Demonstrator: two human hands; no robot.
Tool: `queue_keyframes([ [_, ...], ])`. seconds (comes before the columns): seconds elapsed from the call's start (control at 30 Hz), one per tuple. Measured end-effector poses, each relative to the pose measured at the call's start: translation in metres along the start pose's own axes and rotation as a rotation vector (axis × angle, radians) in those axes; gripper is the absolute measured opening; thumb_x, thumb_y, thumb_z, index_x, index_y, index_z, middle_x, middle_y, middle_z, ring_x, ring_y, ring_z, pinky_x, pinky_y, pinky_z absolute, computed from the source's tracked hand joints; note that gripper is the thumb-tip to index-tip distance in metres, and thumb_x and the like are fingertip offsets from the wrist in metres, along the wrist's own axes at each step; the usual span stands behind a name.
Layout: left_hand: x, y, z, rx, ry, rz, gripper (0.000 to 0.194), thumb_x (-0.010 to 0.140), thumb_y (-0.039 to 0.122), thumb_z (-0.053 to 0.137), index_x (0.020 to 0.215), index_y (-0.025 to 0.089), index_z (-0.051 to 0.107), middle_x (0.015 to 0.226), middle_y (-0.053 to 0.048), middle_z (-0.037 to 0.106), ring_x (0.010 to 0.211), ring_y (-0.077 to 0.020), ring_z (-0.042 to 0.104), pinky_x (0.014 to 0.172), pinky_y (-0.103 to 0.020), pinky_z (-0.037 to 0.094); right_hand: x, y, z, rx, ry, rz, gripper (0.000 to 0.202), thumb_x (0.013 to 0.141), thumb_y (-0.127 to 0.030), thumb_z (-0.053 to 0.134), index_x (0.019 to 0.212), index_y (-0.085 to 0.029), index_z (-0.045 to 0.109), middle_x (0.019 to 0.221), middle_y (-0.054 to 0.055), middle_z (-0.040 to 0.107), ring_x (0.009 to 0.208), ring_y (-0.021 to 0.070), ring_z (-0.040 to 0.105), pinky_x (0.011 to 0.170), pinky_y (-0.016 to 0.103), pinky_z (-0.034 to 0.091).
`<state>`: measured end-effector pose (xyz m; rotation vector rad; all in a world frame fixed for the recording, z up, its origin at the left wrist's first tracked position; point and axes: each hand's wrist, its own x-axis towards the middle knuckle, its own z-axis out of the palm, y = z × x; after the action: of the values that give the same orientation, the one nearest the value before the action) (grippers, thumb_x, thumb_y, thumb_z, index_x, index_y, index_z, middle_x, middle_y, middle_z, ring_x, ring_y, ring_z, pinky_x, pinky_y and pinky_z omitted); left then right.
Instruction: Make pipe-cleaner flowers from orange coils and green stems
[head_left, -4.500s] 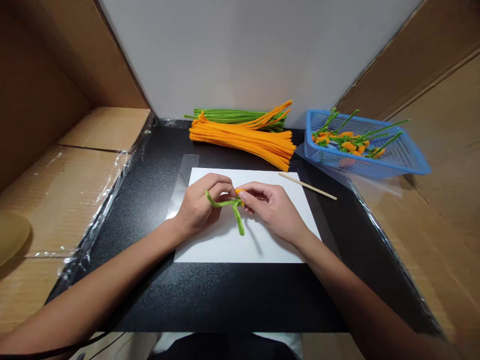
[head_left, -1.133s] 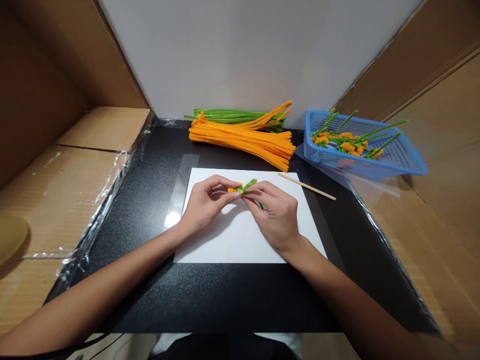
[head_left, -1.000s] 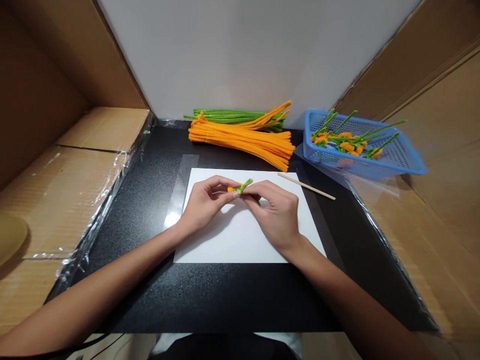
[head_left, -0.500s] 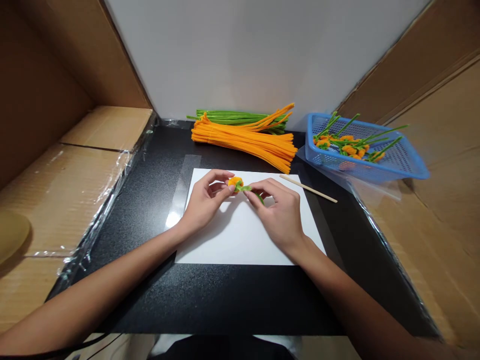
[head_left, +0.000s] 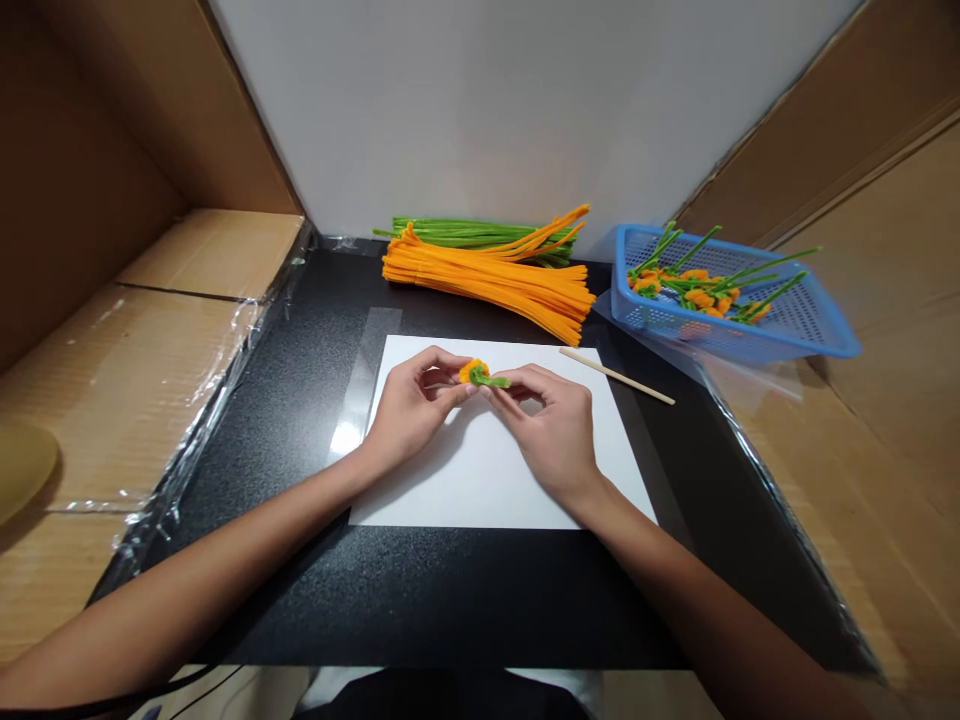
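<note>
Between my two hands, above the white sheet (head_left: 487,480), is a small pipe-cleaner flower (head_left: 474,373) with an orange fuzzy head and a green stem piece. My left hand (head_left: 416,405) pinches the orange head from the left, thumb below and fingers behind. My right hand (head_left: 551,425) has its thumb and forefinger closed on the green pipe cleaner (head_left: 495,381) at the flower's base. Part of the green stem is hidden by the right fingers.
Orange pipe cleaners (head_left: 480,285) lie bundled at the back, with green pipe cleaners (head_left: 450,232) behind them. A wooden stick (head_left: 619,376) rests across the sheet's right edge. A blue basket (head_left: 795,345) at the right holds several orange flowers with green stems. Cardboard (head_left: 82,390) borders the left.
The flower has turned slightly and shifted a little to the right. My right fingers have moved in closer to its base, and the green end now points right above the thumb.
</note>
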<state>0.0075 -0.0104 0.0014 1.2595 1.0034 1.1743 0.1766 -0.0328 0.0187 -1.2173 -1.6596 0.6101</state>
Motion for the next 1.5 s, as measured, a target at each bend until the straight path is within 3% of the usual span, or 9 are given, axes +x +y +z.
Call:
queue_keyframes([
  [0.23,-0.002,0.0017,-0.0002,0.05,-0.007,0.045,0.031,0.076,0.025,0.083,0.104,0.019,0.07,0.095,-0.002,0.071,0.085,-0.0133,0.065,0.076,-0.026,0.055,0.0011,0.0002,-0.002,-0.05,0.022,-0.07,0.009,0.085,-0.01,0.072,0.085,-0.017,0.077,0.083,0.005,0.075,0.074,0.0163,0.068,0.068,0.029,0.052],
  [0.53,-0.0022,0.0003,-0.0004,0.046,-0.034,0.084,0.022,0.079,0.027,0.082,0.097,0.017,0.075,0.096,-0.004,0.074,0.086,-0.0151,0.068,0.084,-0.031,0.056,0.0029,-0.0011,-0.0028,-0.038,0.033,-0.112,0.01,0.086,-0.011,0.073,0.086,-0.019,0.078,0.084,0.003,0.077,0.076,0.0163,0.069,0.07,0.03,0.053],
  [0.87,-0.0005,0.0063,-0.0019,-0.072,-0.057,0.0,0.024,0.084,0.037,0.077,0.097,0.018,0.072,0.097,-0.003,0.074,0.083,-0.0144,0.071,0.078,-0.027,0.06,0.0019,0.0014,-0.0038,-0.063,0.005,-0.196,0.017,0.087,-0.007,0.069,0.089,-0.02,0.079,0.084,0.004,0.073,0.077,0.0158,0.068,0.071,0.029,0.053],
  [1.07,-0.0003,0.0071,-0.0014,-0.081,-0.032,-0.035,0.028,0.073,0.035,0.087,0.091,0.018,0.074,0.089,-0.003,0.075,0.078,-0.0155,0.072,0.071,-0.026,0.059,0.0001,-0.0003,-0.005,-0.211,-0.001,-0.33,0.017,0.092,-0.01,0.065,0.093,-0.02,0.078,0.085,0.005,0.071,0.08,0.0175,0.067,0.073,0.031,0.053],
  [1.33,-0.0005,0.0043,-0.0029,-0.128,0.002,-0.097,0.029,0.074,0.037,0.086,0.094,0.017,0.079,0.095,-0.008,0.079,0.081,-0.0191,0.074,0.078,-0.032,0.059,0.0018,0.0002,-0.0057,-0.161,-0.001,-0.239,0.015,0.09,-0.011,0.066,0.09,-0.023,0.075,0.086,0.004,0.073,0.082,0.0192,0.068,0.073,0.033,0.054],
  [1.5,0.0003,0.0049,-0.0023,-0.094,0.02,-0.067,0.029,0.078,0.039,0.082,0.096,0.017,0.079,0.098,-0.009,0.078,0.086,-0.0202,0.074,0.081,-0.033,0.061,0.0035,0.0006,-0.0071,-0.152,-0.003,-0.225,0.014,0.09,-0.011,0.066,0.088,-0.023,0.074,0.085,0.004,0.073,0.081,0.0196,0.068,0.074,0.034,0.053],
])
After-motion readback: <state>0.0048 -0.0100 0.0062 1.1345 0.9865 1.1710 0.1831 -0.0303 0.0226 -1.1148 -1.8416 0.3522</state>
